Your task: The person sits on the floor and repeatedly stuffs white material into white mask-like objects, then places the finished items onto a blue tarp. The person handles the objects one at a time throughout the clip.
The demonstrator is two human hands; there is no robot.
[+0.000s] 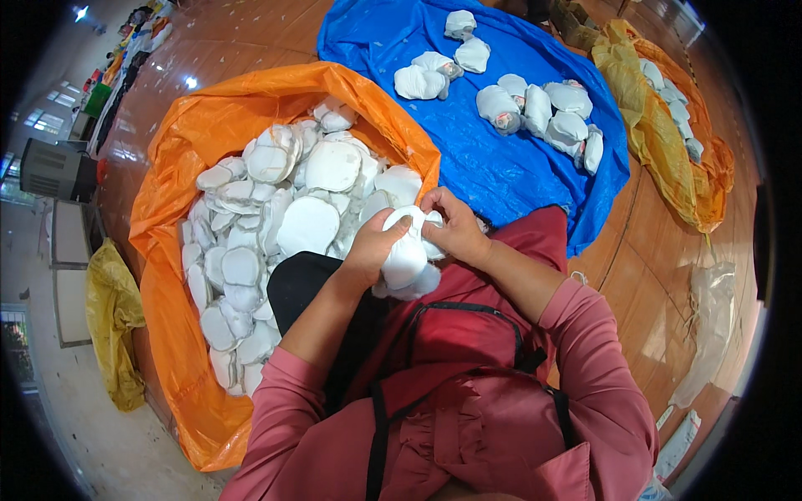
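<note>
Your left hand (376, 250) and right hand (459, 230) are noted close together over your lap, both in a closed grip, the left thumb pointing toward the right hand. Your left forearm (322, 321) slants up and inward; your right forearm (522, 275) slants up to the left, both elbows bent.

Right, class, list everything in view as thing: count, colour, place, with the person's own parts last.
Held bundle: one, white and greyish, in both hands
Pads: many, white, in orange sack
Orange sack: one, orange, left
Bundles: about a dozen, mostly white, on blue sheet
Blue sheet: one, blue, ahead
Yellow-orange sack: one, far right, white pieces inside
Yellow sack: one, yellow, far left
Clear bag: one, translucent, right
Left hand, right hand: two, bare, centre
</note>
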